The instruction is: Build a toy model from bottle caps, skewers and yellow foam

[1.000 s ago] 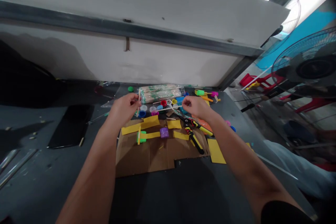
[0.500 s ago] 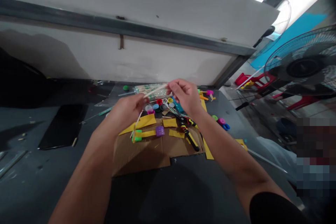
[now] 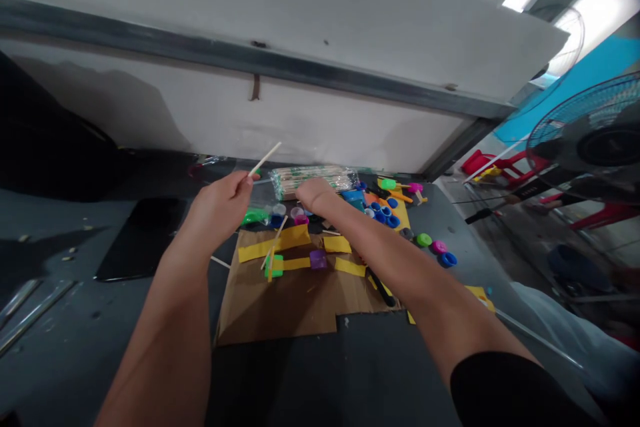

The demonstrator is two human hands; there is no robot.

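Between the fingertips of my left hand (image 3: pixel 223 210) is a thin pale wooden stick (image 3: pixel 265 159), pointing up and to the right. My right hand (image 3: pixel 316 193) reaches to the near side of a clear-wrapped bundle of chopsticks (image 3: pixel 290 180); its fingers face away from me and are hidden. Below the hands, a piece of cardboard (image 3: pixel 280 313) carries yellow strips (image 3: pixel 275 243), a green cap (image 3: pixel 275 266) and a purple cap (image 3: pixel 318 259) joined by a yellow strip. Another thin stick (image 3: pixel 281 232) leans across the green cap. A black plier handle (image 3: pixel 383 289) shows under my right forearm.
Blue bottle caps (image 3: pixel 384 213) and a pink cap (image 3: pixel 439 247) lie at the right. A black phone (image 3: pixel 140 240) is on the left of the grey table. A white panel (image 3: pixel 300 113) stands behind; a fan (image 3: pixel 600 140) stands to the right.
My hands have moved apart. The stick that ran between them is now in my left hand only, and my right hand has moved down to the chopstick bundle. The view has shifted left.
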